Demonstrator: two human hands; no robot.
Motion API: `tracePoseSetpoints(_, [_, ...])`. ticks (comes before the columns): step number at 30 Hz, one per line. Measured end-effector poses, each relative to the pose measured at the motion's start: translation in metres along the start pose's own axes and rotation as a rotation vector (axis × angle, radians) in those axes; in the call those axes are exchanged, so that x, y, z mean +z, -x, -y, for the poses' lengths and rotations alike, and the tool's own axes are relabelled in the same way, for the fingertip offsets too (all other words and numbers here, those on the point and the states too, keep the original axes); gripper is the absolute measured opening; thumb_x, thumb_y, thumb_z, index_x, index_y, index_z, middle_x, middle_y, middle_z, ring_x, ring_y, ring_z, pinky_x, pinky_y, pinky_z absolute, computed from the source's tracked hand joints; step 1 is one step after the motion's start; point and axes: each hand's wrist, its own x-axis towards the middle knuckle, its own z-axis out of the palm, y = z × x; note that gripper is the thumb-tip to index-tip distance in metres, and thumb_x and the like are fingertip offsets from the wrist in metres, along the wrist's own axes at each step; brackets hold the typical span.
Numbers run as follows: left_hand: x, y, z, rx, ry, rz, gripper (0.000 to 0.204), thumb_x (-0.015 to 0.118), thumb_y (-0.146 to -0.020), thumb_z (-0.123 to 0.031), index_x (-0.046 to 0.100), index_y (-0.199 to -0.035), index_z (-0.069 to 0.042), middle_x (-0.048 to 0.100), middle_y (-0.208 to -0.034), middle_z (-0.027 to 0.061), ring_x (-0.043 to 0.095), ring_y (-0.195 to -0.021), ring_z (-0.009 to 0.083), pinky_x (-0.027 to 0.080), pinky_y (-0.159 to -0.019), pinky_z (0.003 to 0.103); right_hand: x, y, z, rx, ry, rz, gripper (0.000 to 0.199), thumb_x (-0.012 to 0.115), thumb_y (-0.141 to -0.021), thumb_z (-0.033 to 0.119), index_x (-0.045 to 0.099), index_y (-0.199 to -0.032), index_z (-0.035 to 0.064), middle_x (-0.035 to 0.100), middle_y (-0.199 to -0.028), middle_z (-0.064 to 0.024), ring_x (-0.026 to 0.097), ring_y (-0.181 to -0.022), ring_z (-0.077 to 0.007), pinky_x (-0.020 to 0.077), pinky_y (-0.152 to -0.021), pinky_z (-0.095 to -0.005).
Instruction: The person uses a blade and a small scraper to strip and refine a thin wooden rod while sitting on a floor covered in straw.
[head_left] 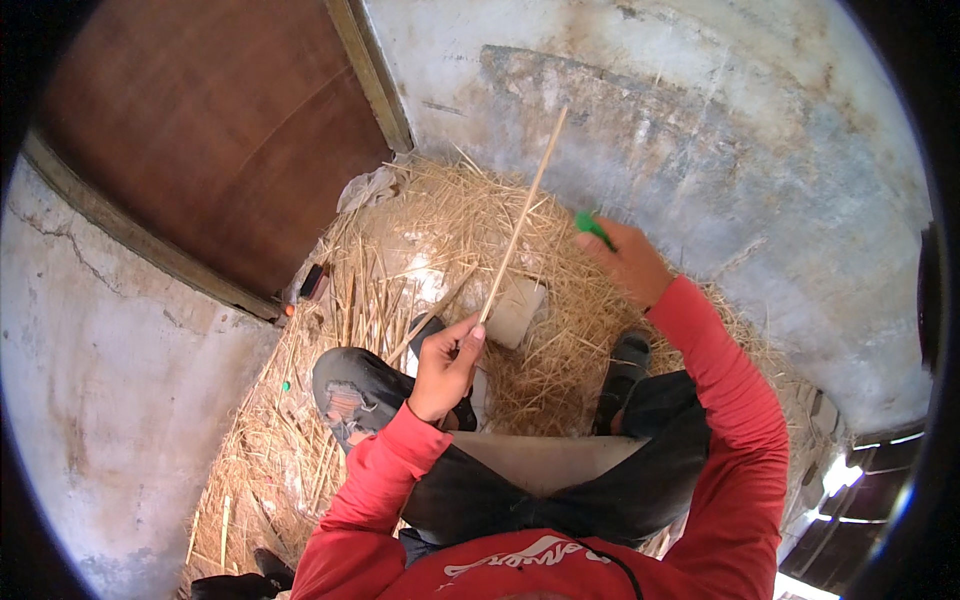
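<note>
My left hand (448, 365) is closed around the lower end of a long, thin pale strip of wood or bamboo (528, 205), which slants up and away to the right. The strip's far tip stands out against the wall. To the right, my right hand (632, 265) is raised and closed on a small green object (592, 228), like a handle; the rest of it is hidden in the fist or blurred. A gap separates that green object from the strip. Below the strip, a pale rectangular block (517, 312) lies on the littered floor between my feet.
Straw-like shavings (440, 215) cover the floor, with several longer strips (350, 300) on the left. A brown door panel (200, 130) stands at the far left. The stained wall (680, 130) rises close ahead. A dark sandal (625, 368) is on my right foot.
</note>
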Motion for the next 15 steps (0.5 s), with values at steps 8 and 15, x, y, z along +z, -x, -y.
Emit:
tracePoseSetpoints(8, [0.005,-0.009,0.015,0.083,-0.138,0.013,0.034,0.055,-0.103,-0.019,0.061,-0.126,0.005,0.049,-0.067,-0.0065,0.04,-0.061,0.0002,0.035,-0.054,0.019,0.061,0.033,0.058,0.061,0.123,0.353,0.065,0.043,-0.1,0.056,0.067,-0.082,-0.0022,0.06,-0.065,-0.0236,0.061,-0.062,-0.0415,0.0467,-0.063,-0.0517])
tracePoseSetpoints(15, [0.003,0.009,0.02,0.067,-0.376,0.027,0.035,0.059,-0.1,-0.017,0.061,-0.122,0.01,0.071,-0.102,0.0101,0.055,-0.093,0.007,0.047,-0.084,0.025,0.046,-0.001,0.012,0.231,0.2,0.258,0.076,0.035,-0.099,0.062,0.067,-0.079,-0.0038,0.061,-0.07,-0.0286,0.062,-0.071,-0.0465,0.048,-0.068,-0.053])
